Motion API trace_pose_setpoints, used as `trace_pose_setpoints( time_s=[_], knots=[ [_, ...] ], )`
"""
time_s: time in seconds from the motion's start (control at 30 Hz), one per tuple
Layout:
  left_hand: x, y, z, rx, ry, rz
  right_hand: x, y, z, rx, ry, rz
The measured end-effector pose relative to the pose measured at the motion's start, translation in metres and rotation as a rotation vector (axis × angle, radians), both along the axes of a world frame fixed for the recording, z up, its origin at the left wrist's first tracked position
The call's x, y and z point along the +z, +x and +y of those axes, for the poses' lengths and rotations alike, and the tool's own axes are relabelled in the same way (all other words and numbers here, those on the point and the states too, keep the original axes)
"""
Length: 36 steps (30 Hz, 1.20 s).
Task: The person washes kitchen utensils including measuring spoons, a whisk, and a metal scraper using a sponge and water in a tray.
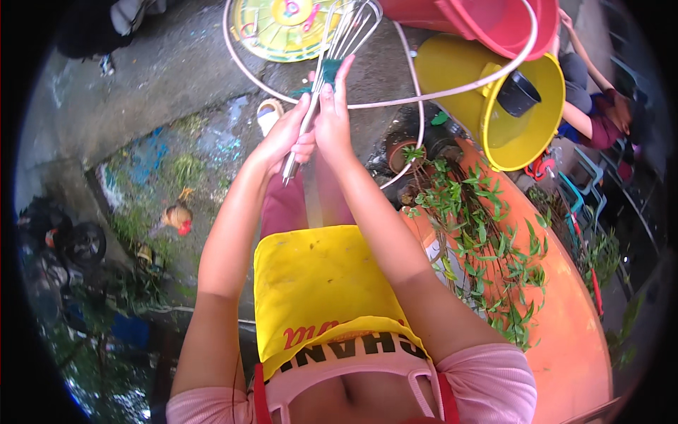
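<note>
My left hand (286, 138) is closed around the metal handle of a wire whisk (352, 30), whose looped end points up and away from me. Close beside it, my right hand (332, 124) presses a dark green scouring pad (330, 70) against the whisk where the wires meet the handle. Part of the pad is hidden behind the fingers. Beyond the whisk's wires lies a yellow openwork plastic basket (265, 25) with small pink items in it.
A pale hose (254, 78) loops around the work area. At the right are a tipped yellow bucket (452, 74) holding a black container (518, 93), a red basin (519, 28), a leafy plant (487, 240) and an orange ledge (565, 318). A chicken (176, 216) stands left; another person (600, 116) sits far right.
</note>
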State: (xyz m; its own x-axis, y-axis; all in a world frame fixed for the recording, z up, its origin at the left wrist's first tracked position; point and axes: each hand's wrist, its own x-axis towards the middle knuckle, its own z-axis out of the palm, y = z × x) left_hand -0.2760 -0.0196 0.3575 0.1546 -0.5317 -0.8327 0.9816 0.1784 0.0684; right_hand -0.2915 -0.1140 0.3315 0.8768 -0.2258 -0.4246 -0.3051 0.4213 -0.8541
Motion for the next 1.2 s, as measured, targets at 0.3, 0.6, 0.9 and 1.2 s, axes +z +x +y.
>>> trace_pose_setpoints(
  time_s=[0.3,0.6,0.9,1.2],
  knots=[
    [-0.031,-0.002,-0.011,0.129,-0.45,0.014,-0.02,0.051,-0.04,-0.14,0.375,0.381],
    [-0.041,-0.027,-0.029,-0.198,0.449,-0.748,-0.028,0.045,-0.019,-0.224,0.093,0.444],
    [-0.05,-0.002,-0.005,-0.077,0.473,-0.527,-0.004,-0.008,0.021,0.22,-0.652,0.241],
    [-0.047,-0.003,0.003,-0.193,0.201,-0.548,-0.062,0.012,0.008,-0.048,-0.116,0.325]
  ],
)
